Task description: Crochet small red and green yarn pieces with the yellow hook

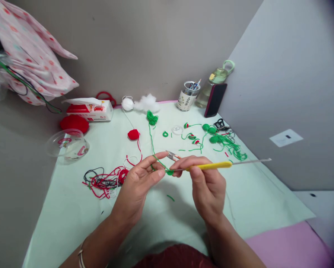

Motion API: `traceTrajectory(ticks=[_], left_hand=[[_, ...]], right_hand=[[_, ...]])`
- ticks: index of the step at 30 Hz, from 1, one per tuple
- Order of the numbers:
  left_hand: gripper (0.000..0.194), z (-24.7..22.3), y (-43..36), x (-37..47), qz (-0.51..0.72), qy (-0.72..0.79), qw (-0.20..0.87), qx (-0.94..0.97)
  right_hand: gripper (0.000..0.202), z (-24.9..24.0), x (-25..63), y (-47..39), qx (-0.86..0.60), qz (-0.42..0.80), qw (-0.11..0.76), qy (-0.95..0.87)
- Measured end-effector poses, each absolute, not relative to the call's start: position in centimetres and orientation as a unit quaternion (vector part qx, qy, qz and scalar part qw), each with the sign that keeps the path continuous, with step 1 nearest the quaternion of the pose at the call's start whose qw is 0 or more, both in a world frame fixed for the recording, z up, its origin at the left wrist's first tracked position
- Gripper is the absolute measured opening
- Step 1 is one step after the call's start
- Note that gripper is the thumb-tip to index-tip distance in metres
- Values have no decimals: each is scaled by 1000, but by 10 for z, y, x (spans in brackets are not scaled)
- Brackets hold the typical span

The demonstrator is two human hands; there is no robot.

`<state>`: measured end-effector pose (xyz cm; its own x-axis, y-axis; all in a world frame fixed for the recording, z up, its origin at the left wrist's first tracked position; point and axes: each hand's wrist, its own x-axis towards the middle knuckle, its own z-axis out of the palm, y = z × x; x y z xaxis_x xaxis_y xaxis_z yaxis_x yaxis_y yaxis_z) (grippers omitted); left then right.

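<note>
In my right hand is a crochet hook with a yellow handle, held level; its thin metal shaft reaches left into a small green crochet piece. My left hand pinches that piece at its left side between thumb and fingers. Green yarn runs from a small green skein at the back down over my raised left index finger. Just behind the fingers lie small scissors, partly hidden. A short green yarn scrap rests on the table below the hands.
Tangled red, black and white yarn lies at left, near a clear plastic tub. A red ball, white stuffing and a tissue box sit behind. Right are green pieces, a phone and a pencil can.
</note>
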<state>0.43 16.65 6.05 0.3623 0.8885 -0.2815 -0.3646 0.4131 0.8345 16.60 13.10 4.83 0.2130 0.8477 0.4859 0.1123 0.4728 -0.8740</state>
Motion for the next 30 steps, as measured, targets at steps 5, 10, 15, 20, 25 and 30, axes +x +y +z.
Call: traceTrajectory(ticks=[5, 10, 15, 20, 25, 30], left_hand=[[40, 56, 162, 8, 436, 371, 750, 333], [48, 61, 165, 9, 408, 324, 820, 237], [41, 64, 168, 6, 406, 327, 823, 225], [31, 59, 163, 10, 425, 321, 794, 294], [28, 55, 163, 10, 430, 358, 757, 338], [39, 55, 166, 10, 441, 361, 769, 290]], right_hand=[[28, 38, 167, 126, -415, 68, 578, -699], [42, 34, 164, 125, -451, -36, 512, -731], [24, 45, 164, 131, -419, 178, 659, -599], [20, 45, 163, 137, -415, 296, 657, -555], [21, 47, 164, 138, -408, 279, 645, -583], [26, 46, 162, 132, -437, 116, 566, -690]])
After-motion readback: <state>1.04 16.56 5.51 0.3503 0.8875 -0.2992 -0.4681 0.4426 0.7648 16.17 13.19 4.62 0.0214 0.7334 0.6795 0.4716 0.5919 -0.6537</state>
